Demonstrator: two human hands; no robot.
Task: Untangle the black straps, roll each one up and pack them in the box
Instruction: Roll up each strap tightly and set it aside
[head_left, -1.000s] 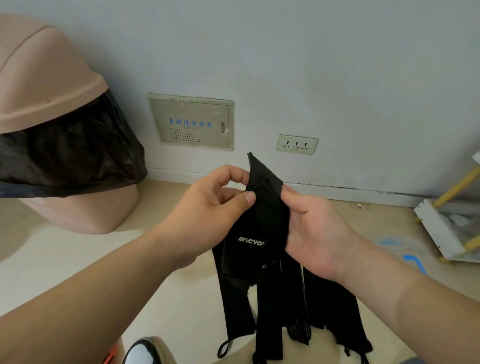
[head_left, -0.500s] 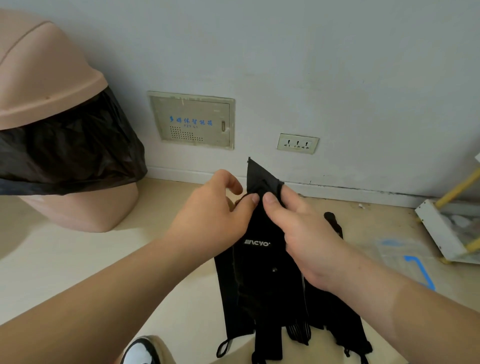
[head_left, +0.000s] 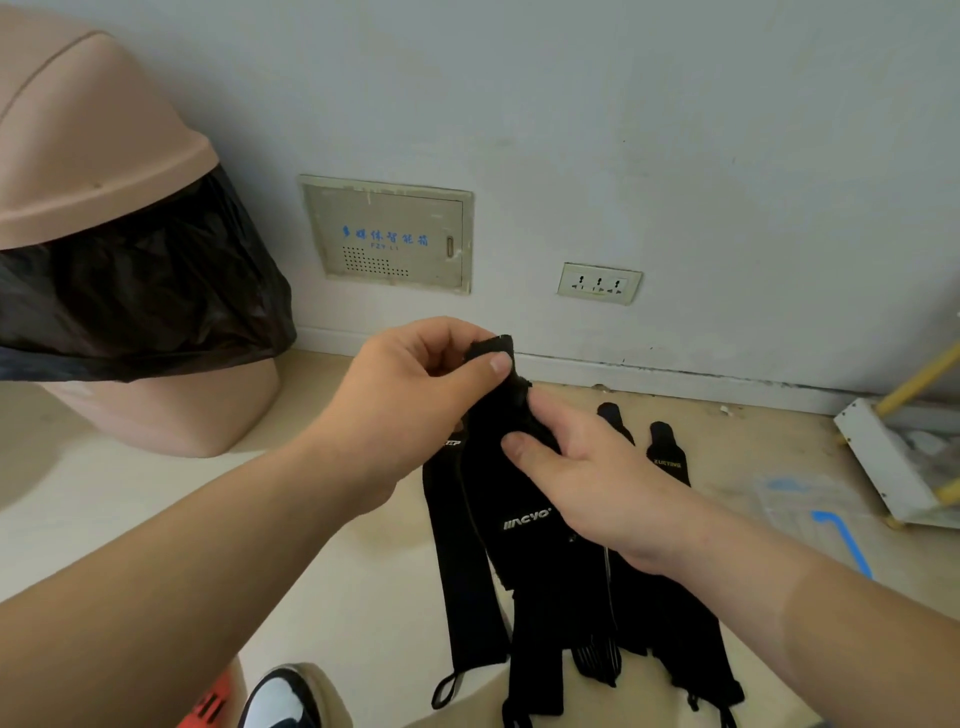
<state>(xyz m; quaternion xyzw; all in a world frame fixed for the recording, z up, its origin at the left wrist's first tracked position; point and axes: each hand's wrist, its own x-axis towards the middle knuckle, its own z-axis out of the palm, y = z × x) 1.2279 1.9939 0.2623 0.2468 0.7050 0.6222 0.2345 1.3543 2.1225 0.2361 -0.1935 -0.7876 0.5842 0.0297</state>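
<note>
The left hand pinches the top end of a black strap between thumb and forefinger, where the tip is folded over into what looks like the start of a roll. The right hand grips the same strap just below, thumb on its front face. This strap, marked with a white logo, hangs from the hands in front of the wall, bunched with several more hanging straps beside and behind it — it does not look free of them yet. Two loose straps lie on the floor near the skirting. To roll well, I judge the first turn should be tight and square, with the right hand feeding the band flat while the left turns the core — and the neighbours should be slipped off first, or they get wound in. No box is in view.
</note>
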